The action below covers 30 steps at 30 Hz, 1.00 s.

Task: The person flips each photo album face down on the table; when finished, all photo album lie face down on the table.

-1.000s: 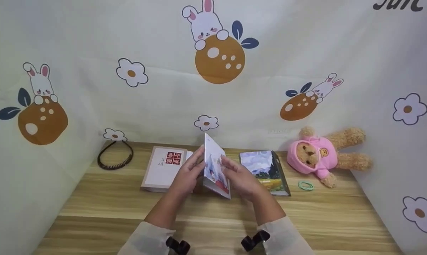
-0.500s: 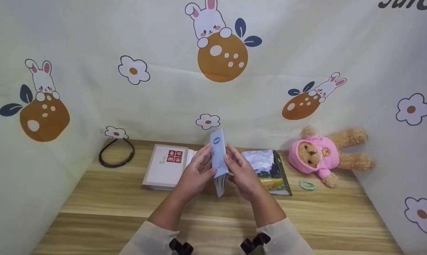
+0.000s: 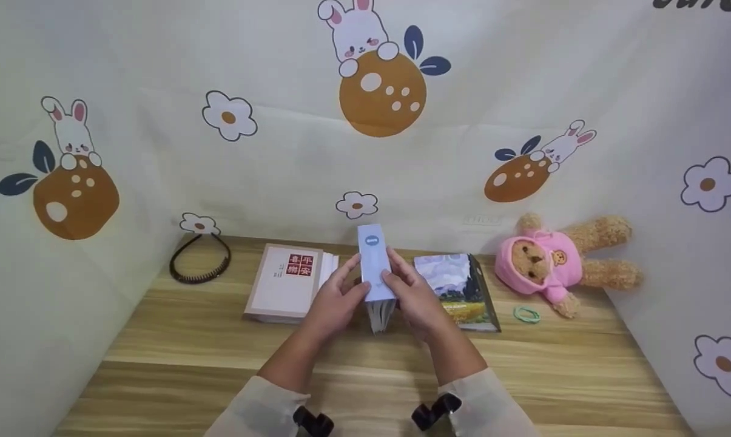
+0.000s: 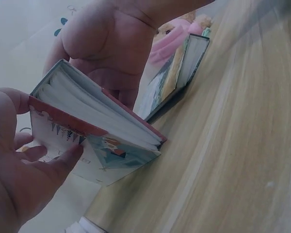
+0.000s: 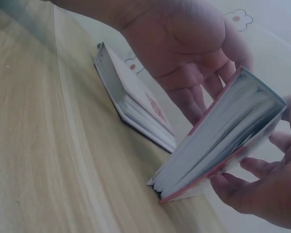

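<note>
Both hands hold a small thick hardcover book (image 3: pixel 375 267) upright over the table, its pale blue spine facing the head camera. My left hand (image 3: pixel 336 303) grips one side, thumb by the spine and fingers along the cover. The right hand (image 3: pixel 418 298) grips the opposite side, its thumb on the spine. In the left wrist view the book's cover (image 4: pixel 94 145) shows a red band and drawn figures. Its white pages (image 5: pixel 218 131) fan slightly apart between the covers in the right wrist view.
Left of the hands lies a white book (image 3: pixel 286 285) with red squares. A painted-cover book (image 3: pixel 453 291) is to their right. Farther right are a green hair tie (image 3: pixel 526 314) and a teddy bear (image 3: pixel 544 260) in pink. A black headband (image 3: pixel 200 276) lies at the back left, before the patterned cloth (image 3: pixel 280 176).
The book has turned from showing its illustrated cover to showing its blue spine to the head camera. Both hands have shifted their hold around it, and the right thumb now lies on the spine.
</note>
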Each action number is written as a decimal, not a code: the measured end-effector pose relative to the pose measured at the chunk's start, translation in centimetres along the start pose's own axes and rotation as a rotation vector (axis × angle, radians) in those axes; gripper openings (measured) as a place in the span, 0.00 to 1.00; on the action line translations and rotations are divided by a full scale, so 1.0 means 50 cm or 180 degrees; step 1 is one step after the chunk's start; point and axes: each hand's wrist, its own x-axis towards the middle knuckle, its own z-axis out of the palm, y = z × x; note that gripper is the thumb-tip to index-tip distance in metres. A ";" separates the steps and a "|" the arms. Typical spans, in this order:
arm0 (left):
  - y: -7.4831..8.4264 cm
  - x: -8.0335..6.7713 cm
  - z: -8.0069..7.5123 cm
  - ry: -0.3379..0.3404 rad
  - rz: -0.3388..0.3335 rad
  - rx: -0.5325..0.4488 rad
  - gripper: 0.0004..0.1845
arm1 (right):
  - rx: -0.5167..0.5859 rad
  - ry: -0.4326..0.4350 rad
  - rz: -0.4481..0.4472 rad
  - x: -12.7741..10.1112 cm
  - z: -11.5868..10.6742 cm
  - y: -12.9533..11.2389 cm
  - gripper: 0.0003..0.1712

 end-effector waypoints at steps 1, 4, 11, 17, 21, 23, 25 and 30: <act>0.000 -0.001 -0.001 0.0017 0.0028 0.0025 0.37 | -0.0001 0.0001 0.0005 0.001 0.000 0.001 0.37; -0.001 -0.001 -0.005 0.0036 0.0070 0.0087 0.36 | -0.0020 0.0016 0.0014 0.003 0.001 0.002 0.37; -0.019 0.002 -0.017 -0.0071 0.0111 0.0347 0.33 | -0.0270 0.0284 -0.0325 0.003 -0.002 0.003 0.35; -0.044 0.005 -0.012 -0.0140 0.0207 0.0844 0.33 | -0.0406 0.0632 -0.0647 0.001 -0.011 -0.009 0.31; -0.055 0.007 -0.006 -0.0189 0.0419 0.1065 0.32 | -0.0670 0.0671 -0.0563 -0.001 -0.020 -0.016 0.32; -0.057 0.006 -0.008 -0.0233 0.0501 0.1155 0.32 | -0.0828 0.0639 -0.0548 -0.001 -0.025 -0.015 0.32; -0.058 0.006 -0.010 -0.0283 0.0528 0.1203 0.31 | -0.0918 0.0614 -0.0503 0.000 -0.031 -0.014 0.34; -0.067 0.010 -0.017 -0.0355 0.0511 0.1402 0.29 | -0.1075 0.0594 -0.0284 0.007 -0.048 -0.002 0.39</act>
